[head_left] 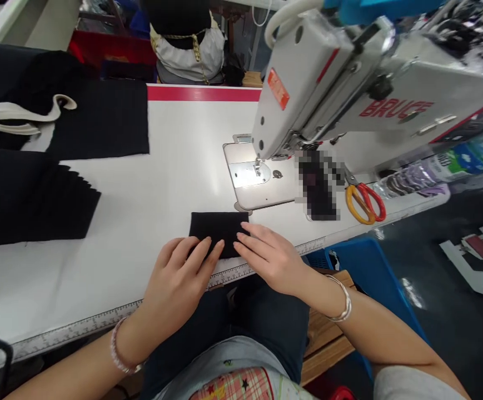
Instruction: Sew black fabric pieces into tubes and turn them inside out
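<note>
A small black fabric piece (pixel 218 228) lies flat near the table's front edge, just in front of the sewing machine. My left hand (pixel 180 272) rests on its left part with the fingertips pressing down from above. From the right, my right hand (pixel 270 258) lays its stretched fingers on the same piece. Both thumbs are partly hidden, and my hands cover the cloth's lower corners. Beyond the fabric stand the machine's presser foot (pixel 258 165) and its metal needle plate (pixel 245 174), with the cloth apart from the foot.
Black fabric stacks (pixel 28 200) and a white strip (pixel 16 114) lie on the left. The sewing machine (pixel 374 94) fills the upper right. Scissors (pixel 365 203), a blurred dark item (pixel 318 189) and a plastic bottle (pixel 433 166) lie beneath its arm. A blue bin (pixel 387 278) stands below.
</note>
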`<state>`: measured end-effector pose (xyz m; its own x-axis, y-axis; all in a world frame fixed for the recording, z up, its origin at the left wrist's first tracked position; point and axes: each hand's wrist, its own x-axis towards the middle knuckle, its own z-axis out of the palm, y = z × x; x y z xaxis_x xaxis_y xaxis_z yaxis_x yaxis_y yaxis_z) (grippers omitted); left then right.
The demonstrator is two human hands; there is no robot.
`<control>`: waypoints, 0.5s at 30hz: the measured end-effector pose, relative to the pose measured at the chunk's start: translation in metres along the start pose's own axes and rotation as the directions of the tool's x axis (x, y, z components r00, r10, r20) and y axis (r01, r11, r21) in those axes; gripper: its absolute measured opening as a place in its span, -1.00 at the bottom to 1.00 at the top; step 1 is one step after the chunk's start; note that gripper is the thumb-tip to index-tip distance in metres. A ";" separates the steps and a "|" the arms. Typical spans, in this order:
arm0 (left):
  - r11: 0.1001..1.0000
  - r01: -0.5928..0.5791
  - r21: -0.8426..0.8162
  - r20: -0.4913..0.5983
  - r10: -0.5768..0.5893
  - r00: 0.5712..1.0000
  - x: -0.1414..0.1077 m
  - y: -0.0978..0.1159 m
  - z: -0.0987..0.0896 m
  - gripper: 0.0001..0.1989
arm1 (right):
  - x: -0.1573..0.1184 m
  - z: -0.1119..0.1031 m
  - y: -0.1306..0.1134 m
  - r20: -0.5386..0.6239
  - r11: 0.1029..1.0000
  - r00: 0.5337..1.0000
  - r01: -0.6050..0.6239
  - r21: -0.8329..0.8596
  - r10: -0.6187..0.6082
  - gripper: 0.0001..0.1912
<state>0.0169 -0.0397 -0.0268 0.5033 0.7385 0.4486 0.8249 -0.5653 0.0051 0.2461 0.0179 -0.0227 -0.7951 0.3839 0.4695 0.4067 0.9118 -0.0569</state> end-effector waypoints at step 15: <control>0.993 -0.062 0.101 0.183 0.043 0.982 -0.024 0.016 0.024 -0.45 | -0.023 0.012 -0.026 0.047 0.984 0.992 -0.114 -0.133 0.121 -0.59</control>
<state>0.0241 -0.0576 -0.0587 0.5771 0.7683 0.2770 0.8136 -0.5702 -0.1136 0.2484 -0.0124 -0.0431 -0.7600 0.4980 0.4176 0.5511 0.8344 0.0080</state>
